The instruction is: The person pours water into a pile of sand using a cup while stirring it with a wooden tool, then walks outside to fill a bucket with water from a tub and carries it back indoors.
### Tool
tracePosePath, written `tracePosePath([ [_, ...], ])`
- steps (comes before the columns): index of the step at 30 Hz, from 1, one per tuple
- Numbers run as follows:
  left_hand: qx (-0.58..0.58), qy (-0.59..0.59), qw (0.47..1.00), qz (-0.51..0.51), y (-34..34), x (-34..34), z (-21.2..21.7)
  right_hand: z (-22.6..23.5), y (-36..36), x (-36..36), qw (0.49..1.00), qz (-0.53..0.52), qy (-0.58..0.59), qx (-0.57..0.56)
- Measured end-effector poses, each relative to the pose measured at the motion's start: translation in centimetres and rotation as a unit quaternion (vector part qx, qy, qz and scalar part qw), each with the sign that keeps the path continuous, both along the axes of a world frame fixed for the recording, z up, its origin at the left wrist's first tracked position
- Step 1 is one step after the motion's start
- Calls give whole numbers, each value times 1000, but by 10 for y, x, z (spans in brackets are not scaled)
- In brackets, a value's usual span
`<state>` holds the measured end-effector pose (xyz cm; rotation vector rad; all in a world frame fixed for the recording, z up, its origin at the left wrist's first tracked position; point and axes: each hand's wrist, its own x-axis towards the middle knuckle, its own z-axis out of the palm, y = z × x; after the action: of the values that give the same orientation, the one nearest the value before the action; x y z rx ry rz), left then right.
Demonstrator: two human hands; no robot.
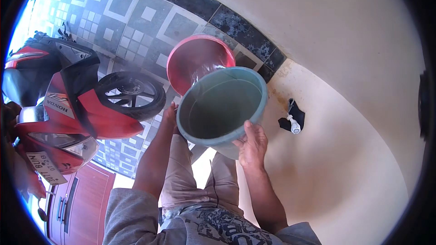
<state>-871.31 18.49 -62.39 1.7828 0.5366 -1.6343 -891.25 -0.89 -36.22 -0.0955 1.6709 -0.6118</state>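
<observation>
A grey-green plastic bucket (205,141) is tilted away from me between my hands, with water in it. Clear water (206,71) spills over its far rim into a red bucket (180,61), which stands just beyond on the tiled floor. My right hand (253,145) is closed on the near right rim, its thumb on top. At the left side of the same bucket, my left hand (171,114) is closed against it; most of its fingers are hidden behind the wrist and the bucket.
A red and black motorcycle (63,100) stands close on the left, its front wheel (131,93) near the buckets. On the right, a white tap (295,127) sticks out of the cream wall (345,154). A reddish-brown door (88,199) shows at lower left.
</observation>
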Motion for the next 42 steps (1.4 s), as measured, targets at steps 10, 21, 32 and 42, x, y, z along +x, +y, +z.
tracePosePath([
  [10, 46, 159, 956, 242, -32, -52, -61, -6, 29, -110, 997, 39, 68, 4],
  [21, -205, 209, 890, 350, -100, -27, -32, -64, 63, -201, 968, 150, 164, 114],
  [32, -54, 26, 992, 115, -56, -12, -62, -189, 42, -228, 981, -150, 100, 76],
  [42, -166, 8, 975, 151, -45, -54, -37, -257, -17, -191, 978, -198, -50, 42],
])
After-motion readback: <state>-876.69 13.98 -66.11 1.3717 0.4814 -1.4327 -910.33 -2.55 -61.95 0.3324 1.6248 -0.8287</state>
